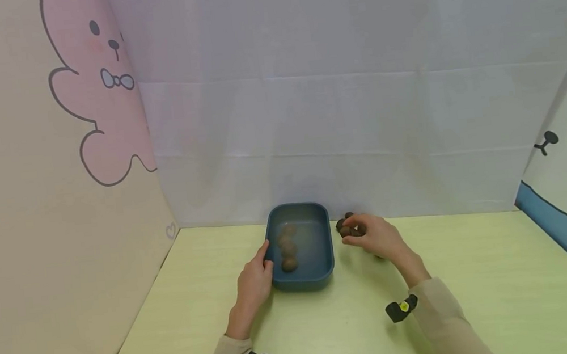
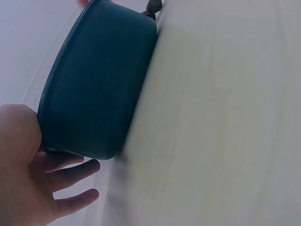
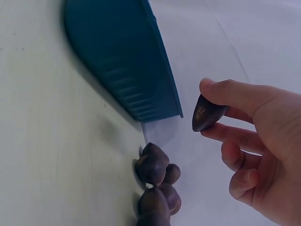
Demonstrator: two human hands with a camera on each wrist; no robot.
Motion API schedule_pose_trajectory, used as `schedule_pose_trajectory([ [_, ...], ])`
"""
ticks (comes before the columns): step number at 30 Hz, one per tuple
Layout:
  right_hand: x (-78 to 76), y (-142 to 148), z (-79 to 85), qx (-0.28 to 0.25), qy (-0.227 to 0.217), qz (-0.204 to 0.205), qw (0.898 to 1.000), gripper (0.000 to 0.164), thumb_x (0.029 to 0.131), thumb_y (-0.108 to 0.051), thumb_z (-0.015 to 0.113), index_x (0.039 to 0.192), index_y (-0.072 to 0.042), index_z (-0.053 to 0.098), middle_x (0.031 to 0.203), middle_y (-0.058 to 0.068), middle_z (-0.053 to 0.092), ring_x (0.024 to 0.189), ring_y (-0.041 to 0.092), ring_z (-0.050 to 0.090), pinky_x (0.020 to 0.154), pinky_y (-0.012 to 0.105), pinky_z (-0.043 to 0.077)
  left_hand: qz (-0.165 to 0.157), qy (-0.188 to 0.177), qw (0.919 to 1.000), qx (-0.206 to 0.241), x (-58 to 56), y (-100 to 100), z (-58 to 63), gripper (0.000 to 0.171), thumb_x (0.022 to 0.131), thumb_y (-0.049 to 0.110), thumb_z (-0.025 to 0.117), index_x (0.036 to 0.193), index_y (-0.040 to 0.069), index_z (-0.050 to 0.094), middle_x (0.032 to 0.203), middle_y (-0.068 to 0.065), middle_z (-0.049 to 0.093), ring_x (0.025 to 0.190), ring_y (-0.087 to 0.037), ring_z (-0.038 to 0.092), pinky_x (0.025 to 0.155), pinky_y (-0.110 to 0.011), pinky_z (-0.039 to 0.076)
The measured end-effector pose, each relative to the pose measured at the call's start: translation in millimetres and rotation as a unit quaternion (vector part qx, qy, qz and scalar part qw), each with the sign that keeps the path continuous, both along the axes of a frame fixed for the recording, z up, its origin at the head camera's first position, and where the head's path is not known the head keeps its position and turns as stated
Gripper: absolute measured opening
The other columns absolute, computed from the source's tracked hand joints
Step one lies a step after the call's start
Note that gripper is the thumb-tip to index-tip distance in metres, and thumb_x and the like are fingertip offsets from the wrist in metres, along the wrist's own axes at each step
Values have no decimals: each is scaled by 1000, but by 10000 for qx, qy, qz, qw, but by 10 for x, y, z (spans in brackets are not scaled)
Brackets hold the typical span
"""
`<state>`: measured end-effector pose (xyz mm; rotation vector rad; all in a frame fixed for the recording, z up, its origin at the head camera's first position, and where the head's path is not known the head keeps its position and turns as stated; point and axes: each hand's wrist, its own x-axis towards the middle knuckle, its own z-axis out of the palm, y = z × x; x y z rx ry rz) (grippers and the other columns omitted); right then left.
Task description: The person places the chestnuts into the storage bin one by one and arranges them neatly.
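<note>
A blue rectangular tub [image 1: 324,253] stands on the table near the back wall, with several brown chestnuts [image 1: 289,265] in a row along its floor. My left hand [image 1: 254,282] holds the tub's left side, thumb near the front corner; in the left wrist view, its other fingers [image 2: 73,176] extend beyond the tub. Right of the tub, my right hand [image 1: 376,239] is raised over a small pile. Between its thumb and fingers it pinches a single dark chestnut [image 3: 207,114], clear in the right wrist view. Below that lie several more chestnuts [image 3: 153,165] in a cluster.
The pale yellow-green table [image 1: 319,333] meets a white cloth wall [image 1: 308,112] just behind the tub and pile. Side panels with cartoon animals [image 1: 107,103] flank it. A black wrist camera [image 1: 401,308] sits at each sleeve.
</note>
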<state>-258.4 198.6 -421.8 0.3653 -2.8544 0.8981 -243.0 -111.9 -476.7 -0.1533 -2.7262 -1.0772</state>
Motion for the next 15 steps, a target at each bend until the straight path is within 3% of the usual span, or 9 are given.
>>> schedule_pose_trajectory([
  [5, -86, -109, 65, 80, 207, 246, 9995, 39, 85, -36, 76, 119, -17, 71, 109, 2, 70, 96, 25, 65, 79, 45, 50, -18, -16, 10000, 19, 0, 8, 4, 52, 95, 12, 50, 147, 13, 51, 57, 1, 35, 47, -13, 29, 45, -28, 23],
  [9, -144, -194, 107, 191, 314, 393, 9986, 42, 86, -35, 75, 122, -16, 70, 116, 3, 70, 105, 27, 65, 86, 48, 51, -45, -4, 10000, 57, 1, 15, 3, 52, 95, 11, 49, 147, 12, 51, 56, 2, 34, 46, -12, 28, 45, -27, 23],
  [15, -256, -342, 148, 603, 291, 607, 9959, 41, 87, -36, 75, 123, -17, 69, 116, 3, 70, 99, 25, 70, 82, 45, 53, -3, 13, 10000, 55, 6, 2, 10, 52, 94, 12, 49, 146, 13, 51, 57, 2, 35, 47, -12, 28, 45, -28, 23],
])
